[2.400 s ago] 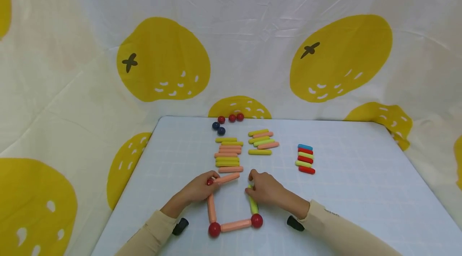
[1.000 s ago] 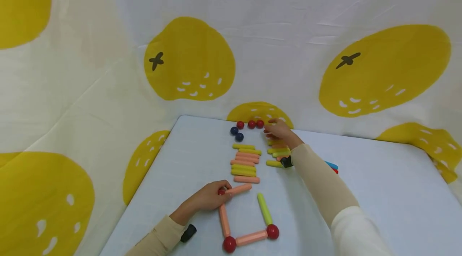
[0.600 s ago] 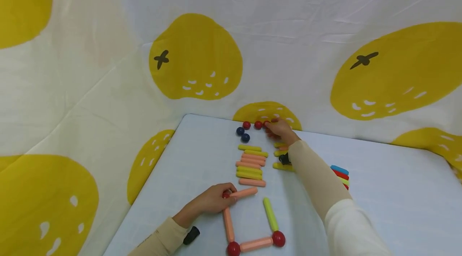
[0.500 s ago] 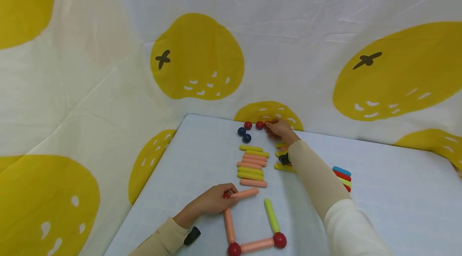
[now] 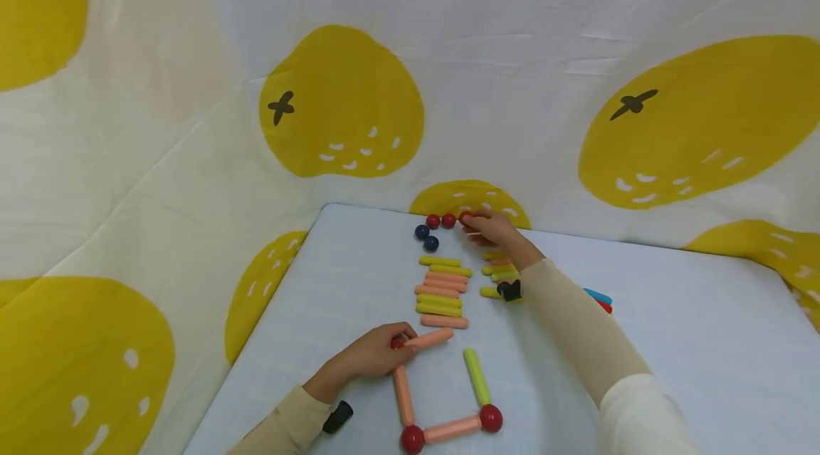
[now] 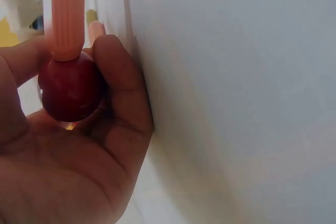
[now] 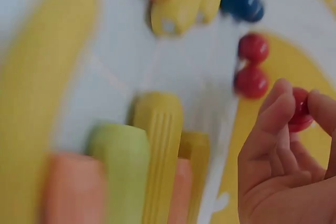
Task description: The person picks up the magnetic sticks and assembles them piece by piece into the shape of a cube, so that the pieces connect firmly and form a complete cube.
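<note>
My left hand (image 5: 381, 351) grips a red ball (image 6: 72, 87) at the far left corner of a four-sided frame on the table. From that ball run a salmon stick (image 5: 430, 339), its far end free, and another salmon stick (image 5: 403, 396) toward me. Two more red balls (image 5: 413, 438) mark the near corners, joined by a salmon stick (image 5: 453, 429). A light green stick (image 5: 477, 378) extends from the near right ball (image 5: 491, 418), its far end free. At the table's back edge, my right hand (image 5: 496, 228) pinches a red ball (image 7: 299, 109) between thumb and fingers.
Two red balls (image 7: 252, 66) and two dark blue balls (image 5: 426, 238) sit left of my right hand. Yellow and salmon sticks (image 5: 442, 291) lie stacked in rows mid-table. More sticks (image 5: 496, 273) lie beneath my right forearm, which partly hides blue and red sticks (image 5: 598, 296).
My right hand has left the light green stick, reached to the back edge and taken hold of the rightmost red ball. The middle red ball has shifted slightly left. My left hand keeps its grip.
</note>
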Available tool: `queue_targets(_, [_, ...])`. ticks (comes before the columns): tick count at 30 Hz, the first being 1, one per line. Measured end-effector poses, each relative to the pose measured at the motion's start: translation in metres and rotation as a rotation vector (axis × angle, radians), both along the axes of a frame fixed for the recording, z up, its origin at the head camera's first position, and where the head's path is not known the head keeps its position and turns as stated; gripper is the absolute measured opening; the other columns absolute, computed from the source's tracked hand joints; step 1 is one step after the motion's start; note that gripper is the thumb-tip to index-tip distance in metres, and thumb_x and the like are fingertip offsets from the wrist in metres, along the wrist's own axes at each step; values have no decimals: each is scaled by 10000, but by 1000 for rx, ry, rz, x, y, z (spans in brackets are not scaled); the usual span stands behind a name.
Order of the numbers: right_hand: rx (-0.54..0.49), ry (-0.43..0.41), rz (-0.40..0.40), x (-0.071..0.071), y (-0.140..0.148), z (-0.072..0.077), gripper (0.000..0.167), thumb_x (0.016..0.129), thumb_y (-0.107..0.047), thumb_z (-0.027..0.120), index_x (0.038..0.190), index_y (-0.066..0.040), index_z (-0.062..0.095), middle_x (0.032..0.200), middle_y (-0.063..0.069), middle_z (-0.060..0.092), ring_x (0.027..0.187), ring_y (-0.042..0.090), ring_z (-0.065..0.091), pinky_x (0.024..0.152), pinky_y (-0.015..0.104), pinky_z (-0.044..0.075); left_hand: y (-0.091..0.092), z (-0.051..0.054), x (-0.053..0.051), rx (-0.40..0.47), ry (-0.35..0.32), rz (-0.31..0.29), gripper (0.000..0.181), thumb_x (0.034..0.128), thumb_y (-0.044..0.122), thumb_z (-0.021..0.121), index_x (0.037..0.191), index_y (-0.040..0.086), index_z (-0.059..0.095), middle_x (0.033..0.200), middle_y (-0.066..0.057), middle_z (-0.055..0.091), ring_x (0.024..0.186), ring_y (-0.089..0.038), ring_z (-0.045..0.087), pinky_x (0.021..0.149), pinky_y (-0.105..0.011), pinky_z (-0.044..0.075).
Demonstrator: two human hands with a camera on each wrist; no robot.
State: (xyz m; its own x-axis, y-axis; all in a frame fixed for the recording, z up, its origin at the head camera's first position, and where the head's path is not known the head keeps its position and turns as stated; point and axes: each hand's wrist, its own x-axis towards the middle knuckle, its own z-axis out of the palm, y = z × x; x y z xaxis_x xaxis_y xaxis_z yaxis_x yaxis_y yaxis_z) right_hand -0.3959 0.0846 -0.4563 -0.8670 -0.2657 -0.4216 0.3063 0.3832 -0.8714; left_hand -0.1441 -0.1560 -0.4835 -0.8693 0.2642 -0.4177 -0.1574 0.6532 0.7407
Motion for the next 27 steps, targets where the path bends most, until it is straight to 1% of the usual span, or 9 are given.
queue_targets(2, [-34,5,52,17,4,5,533,1029,-413,597,1467,-124,503,1363,168,660,1030,250,710,761,194,567,-1,-1,1,4,3,10,197,1000,372,646,1093,199,653,940,-15,612,821,-195,553,663,-331,423])
queue_targets(4, [-60,-6,103,37,9,7,547,1023,-420,603,1480,-139,494,1348,162,671,1048,274,698,749,194,555,-1,-2,3,5,7,18,237,994,391,651,1122,192,656,992,-16,622,846,-196,556,681,-337,432])
queue_targets(7, [-80,-31,151,71,17,4,575,997,-433,639,1485,-164,497,1266,123,712,971,251,682,725,195,532,-2,-4,4,5,22,22,268,988,415,651,1133,189,660,996,-20,626,830,-194,553,670,-335,432])
queue_targets(10, [-110,-54,203,105,22,-3,587,986,-417,661,1489,-161,500,1182,85,724,881,194,660,715,208,521,-2,-5,4,12,42,27,253,989,406,652,1122,191,657,921,-26,613,777,-191,545,638,-326,420])
queue_targets(13, [-132,-51,258,131,26,-11,610,978,-410,675,1491,-130,502,1128,60,738,821,154,651,706,215,503,-3,-5,2,11,81,24,224,996,382,642,1102,185,654,885,-18,597,767,-185,544,638,-319,418])
queue_targets(15, [-152,-49,278,144,27,-18,618,979,-406,676,1494,-114,498,1102,50,738,802,142,636,702,220,493,-4,-4,1,4,101,23,193,999,354,635,1087,182,653,871,-19,595,767,-184,547,641,-316,419])
queue_targets(19, [-160,-43,262,163,31,-27,592,973,-391,690,1467,-106,529,1038,40,727,767,123,622,688,226,501,-2,-3,0,-7,98,28,194,1010,347,616,1096,176,643,867,-21,589,758,-178,548,638,-309,417])
queue_targets(24, [-169,-45,281,178,35,-33,537,976,-387,685,1426,-118,568,1036,62,733,736,123,612,679,231,506,1,-3,2,-3,72,58,186,1017,320,617,1120,166,633,834,-32,577,692,-179,540,607,-301,415])
queue_targets(27, [-177,-48,297,185,37,-33,523,974,-395,685,1409,-123,583,1054,73,747,748,129,623,682,231,495,4,-3,3,-10,67,67,190,1012,323,628,1122,168,628,825,-32,563,690,-176,531,605,-300,407])
